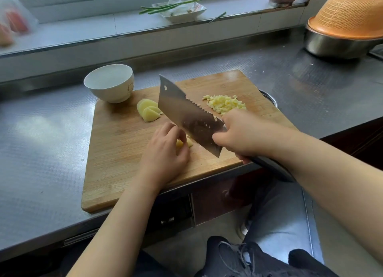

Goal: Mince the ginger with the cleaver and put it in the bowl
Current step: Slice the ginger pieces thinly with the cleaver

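A wooden cutting board (pixel 116 152) lies on the steel counter. My right hand (pixel 244 135) grips the cleaver (pixel 186 113) by its handle, with the blade slanted over the board's middle. My left hand (pixel 165 152) pins a small stack of ginger pieces (pixel 183 144) right beside the blade's edge. Several ginger slices (pixel 148 111) lie fanned to the left of the blade. A pile of minced ginger (pixel 224 103) sits behind the blade at the board's right. An empty white bowl (pixel 109 83) stands on the board's far left corner.
The steel counter (pixel 41 135) runs left and right of the board. An orange colander (pixel 348 17) rests upturned on a metal basin at the far right. On the window ledge stands a white dish (pixel 182 10) with green onions. The counter's front edge is just below the board.
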A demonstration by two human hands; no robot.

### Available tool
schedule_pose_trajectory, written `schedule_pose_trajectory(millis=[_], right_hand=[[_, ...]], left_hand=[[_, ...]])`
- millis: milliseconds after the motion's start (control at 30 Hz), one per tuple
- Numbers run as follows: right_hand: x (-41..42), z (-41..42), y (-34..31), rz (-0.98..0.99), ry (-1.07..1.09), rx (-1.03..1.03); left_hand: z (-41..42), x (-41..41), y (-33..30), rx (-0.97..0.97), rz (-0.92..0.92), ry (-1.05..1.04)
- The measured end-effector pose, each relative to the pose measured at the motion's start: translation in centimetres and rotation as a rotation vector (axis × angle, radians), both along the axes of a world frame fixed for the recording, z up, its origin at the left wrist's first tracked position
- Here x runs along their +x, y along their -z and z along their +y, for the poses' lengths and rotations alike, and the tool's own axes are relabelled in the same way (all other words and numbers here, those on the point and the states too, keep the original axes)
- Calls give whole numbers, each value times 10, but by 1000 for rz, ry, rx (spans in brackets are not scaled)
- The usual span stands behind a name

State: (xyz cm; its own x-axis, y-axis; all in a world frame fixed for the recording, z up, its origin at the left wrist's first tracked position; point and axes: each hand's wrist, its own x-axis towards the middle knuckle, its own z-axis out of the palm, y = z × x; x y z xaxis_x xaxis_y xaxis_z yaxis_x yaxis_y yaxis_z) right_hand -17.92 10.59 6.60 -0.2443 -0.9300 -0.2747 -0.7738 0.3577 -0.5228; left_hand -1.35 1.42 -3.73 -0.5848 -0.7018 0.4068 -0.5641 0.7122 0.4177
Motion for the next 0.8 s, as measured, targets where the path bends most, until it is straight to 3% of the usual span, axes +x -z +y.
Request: schedule_pose_trajectory(millis=[400, 500, 633, 800], right_hand=[[20, -16, 2, 60, -79, 121], [19, -14, 11, 76, -36, 88], [7, -11, 18, -96, 43, 50], [3, -3, 7, -45, 44, -8]], left_hand=[[-4, -2, 7, -66, -29, -22], [-2, -2, 5, -73, -44, -19], [2, 3, 1, -18, 7, -16], [3, 11, 1, 30, 50, -12]])
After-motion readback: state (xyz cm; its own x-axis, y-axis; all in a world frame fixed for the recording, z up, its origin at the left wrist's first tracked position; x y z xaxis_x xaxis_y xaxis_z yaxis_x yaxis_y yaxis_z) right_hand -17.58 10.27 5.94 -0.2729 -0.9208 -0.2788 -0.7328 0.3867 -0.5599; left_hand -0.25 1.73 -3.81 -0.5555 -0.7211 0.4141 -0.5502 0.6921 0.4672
